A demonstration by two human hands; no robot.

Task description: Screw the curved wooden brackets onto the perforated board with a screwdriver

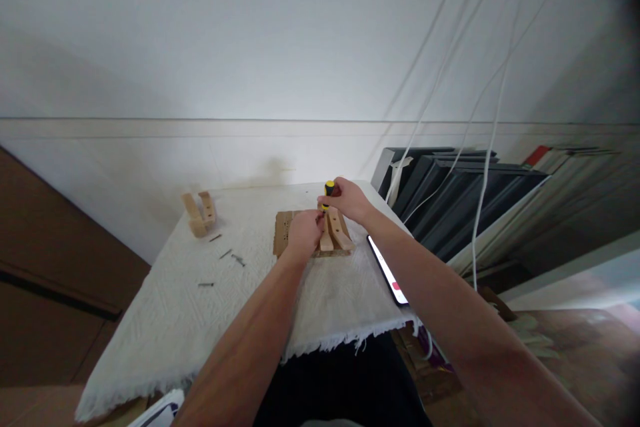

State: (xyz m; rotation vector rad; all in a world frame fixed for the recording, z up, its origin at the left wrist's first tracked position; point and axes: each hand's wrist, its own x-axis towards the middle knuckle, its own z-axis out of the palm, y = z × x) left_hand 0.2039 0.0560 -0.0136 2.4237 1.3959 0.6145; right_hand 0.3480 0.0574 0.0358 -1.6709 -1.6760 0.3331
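basically mid-work. right hand (pixel 345 200) has its fingers closed around the yellow-and-black screwdriver (pixel 329 188), which stands roughly upright over the upper end of the wooden pieces. left hand (pixel 303 232) is narrow, fingertips bunched just by the lower end of the tool; can't tell if it pinches a screw, steadies the tip or presses on wood, too small and partly hidden.

the wooden pieces (pixel 327 240) lie side by side on a flat bit of cardboard (pixel 282 233) near the far edge of the cloth-covered table, in front of the wall. right-hand piece shows dark holes, no screw readable in them. so driving at this spot looks underway, not finished; whether any screw is fully in, can't tell.

left over: several loose screws (pixel 225 253) on the white cloth (pixel 175 320), left of the cardboard, apparently unused. farther left, a separate wooden set (pixel 197 220) with raised arms and holes, hands well apart from it; can't say if it's done or waiting.

containers: none made out around the work. screws sit straight on the cloth, cardboard works as a base. phone-like device (pixel 387 273), screen lit, lies beside the right forearm.
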